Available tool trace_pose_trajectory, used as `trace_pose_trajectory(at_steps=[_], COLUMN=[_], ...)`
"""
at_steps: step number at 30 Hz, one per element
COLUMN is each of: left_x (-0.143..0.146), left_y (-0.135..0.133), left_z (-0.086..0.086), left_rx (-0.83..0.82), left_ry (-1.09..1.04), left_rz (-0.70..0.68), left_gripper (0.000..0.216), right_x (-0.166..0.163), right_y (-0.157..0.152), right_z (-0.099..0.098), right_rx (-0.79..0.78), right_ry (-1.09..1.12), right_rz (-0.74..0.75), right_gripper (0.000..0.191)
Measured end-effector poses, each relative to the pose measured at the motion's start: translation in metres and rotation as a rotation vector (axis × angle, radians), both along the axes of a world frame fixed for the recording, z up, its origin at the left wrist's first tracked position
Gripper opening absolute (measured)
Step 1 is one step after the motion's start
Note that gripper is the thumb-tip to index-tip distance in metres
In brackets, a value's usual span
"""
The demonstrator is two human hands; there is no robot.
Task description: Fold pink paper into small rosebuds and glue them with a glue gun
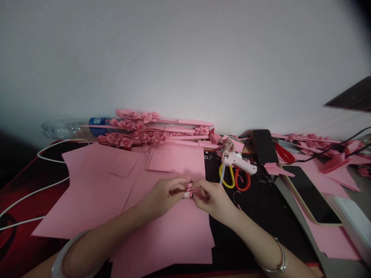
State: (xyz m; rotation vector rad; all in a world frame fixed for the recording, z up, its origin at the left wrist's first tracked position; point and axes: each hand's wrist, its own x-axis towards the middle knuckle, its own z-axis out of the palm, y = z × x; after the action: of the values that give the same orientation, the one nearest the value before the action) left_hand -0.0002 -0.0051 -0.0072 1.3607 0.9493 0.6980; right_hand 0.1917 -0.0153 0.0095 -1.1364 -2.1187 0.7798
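Between my two hands, a small folded pink paper flower [189, 191] is pinched over the pink sheets. My left hand [165, 196] grips it from the left with thumb and fingertips. From the right, the thumb and forefinger of my right hand [213, 199] close on its other side. Part of the flower is hidden by my fingertips. Large pink paper sheets [165, 239] lie beneath my hands, and smaller pink squares [160, 160] rest on them just beyond. To the right, a white hot glue gun [238, 162] lies over scissors [242, 180] with yellow and red handles.
Pink paper flower stems [185, 131] are piled along the wall beside a clear plastic bottle [65, 128]. Two phones, one dark [264, 146] and one light-edged [311, 195], lie to the right near a white box [350, 216]. A white cable [40, 185] loops at left.
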Motion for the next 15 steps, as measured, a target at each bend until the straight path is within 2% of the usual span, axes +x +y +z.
trace_pose_trajectory(at_steps=[15], left_x=[0.0006], left_y=[-0.0005], left_z=[0.0093], left_rx=[0.013], left_ry=[-0.003], left_rz=[-0.039], left_gripper=[0.027], right_x=[-0.0012], right_y=[-0.0009], right_z=[-0.0042], right_rx=[-0.044], right_ry=[0.017], right_rz=[-0.075], right_gripper=[0.014])
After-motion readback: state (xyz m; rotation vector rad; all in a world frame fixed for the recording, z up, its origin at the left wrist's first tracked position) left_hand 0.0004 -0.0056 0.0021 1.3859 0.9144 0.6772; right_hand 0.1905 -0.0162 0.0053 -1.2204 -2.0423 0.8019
